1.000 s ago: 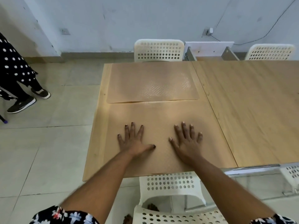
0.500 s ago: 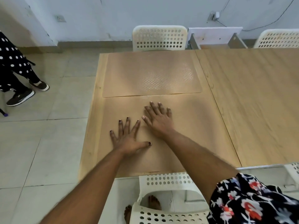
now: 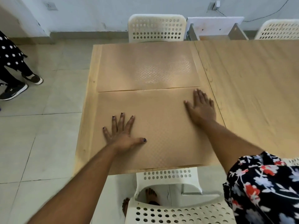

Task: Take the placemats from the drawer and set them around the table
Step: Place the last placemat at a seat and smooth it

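Okay, both palms flat, fingers spread: my left hand [image 3: 123, 135] at eight o'clock on the near placemat [image 3: 161, 126], my right hand [image 3: 201, 107] at two.

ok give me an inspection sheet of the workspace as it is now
surface: light wooden table, a seam splitting it into two sections
job's things: near placemat flat at the near edge; far placemat flat beyond it, their long edges almost meeting
clutter: nothing seen on the table
grippers: left hand and right hand both flat, fingers spread, pressing on the near placemat
cables: dark cable running along the wall from a plug
surroundings: white perforated chairs, one at the near side, two at the far side; open drawer behind the table; tiled floor; another person's legs and shoes at left
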